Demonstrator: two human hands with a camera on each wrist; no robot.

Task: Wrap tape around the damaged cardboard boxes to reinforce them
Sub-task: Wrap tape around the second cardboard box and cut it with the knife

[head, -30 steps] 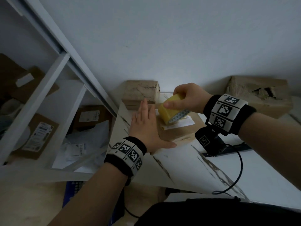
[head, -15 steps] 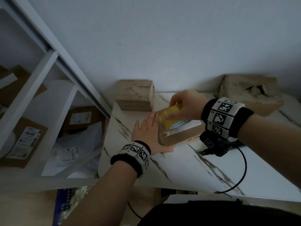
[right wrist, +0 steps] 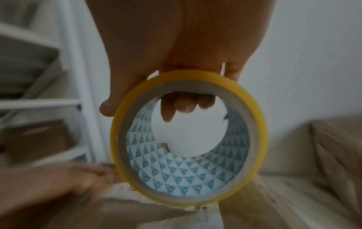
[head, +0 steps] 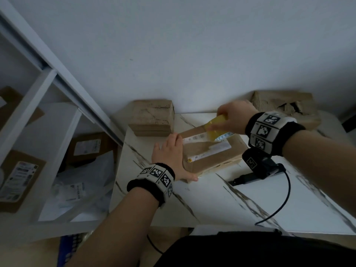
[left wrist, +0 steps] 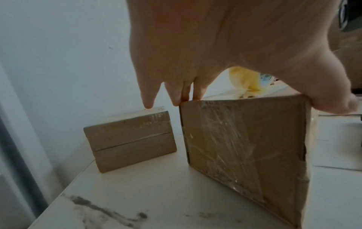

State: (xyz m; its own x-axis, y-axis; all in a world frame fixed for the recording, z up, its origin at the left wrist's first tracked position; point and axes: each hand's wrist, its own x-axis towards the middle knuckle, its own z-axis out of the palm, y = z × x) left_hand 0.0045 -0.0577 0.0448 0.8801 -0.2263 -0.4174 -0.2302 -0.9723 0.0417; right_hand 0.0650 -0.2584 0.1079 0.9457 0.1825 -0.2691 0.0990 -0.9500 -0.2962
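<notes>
A flat cardboard box point(head: 212, 160) with a white label lies on the white marbled table point(head: 240, 205). My left hand point(head: 169, 153) presses flat against the box's left side, fingers straight and thumb along its near edge. In the left wrist view that side of the box point(left wrist: 245, 147) is covered in wrinkled clear tape. My right hand point(head: 223, 120) grips a yellow tape roll point(head: 216, 128) above the box's far edge, fingers hooked through its core point(right wrist: 184, 106). A strip of tape seems to run from the roll toward the left edge.
A small taped box point(head: 152, 118) stands by the wall, just beyond my left fingers. A torn box point(head: 285, 106) sits at the back right. A black device point(head: 258, 166) with a cable lies right of the box. White shelving point(head: 38, 105) with parcels stands at the left.
My right hand has carried the tape roll across the box's top, away from my left hand and toward the far edge. My left hand has stayed against the box's left side.
</notes>
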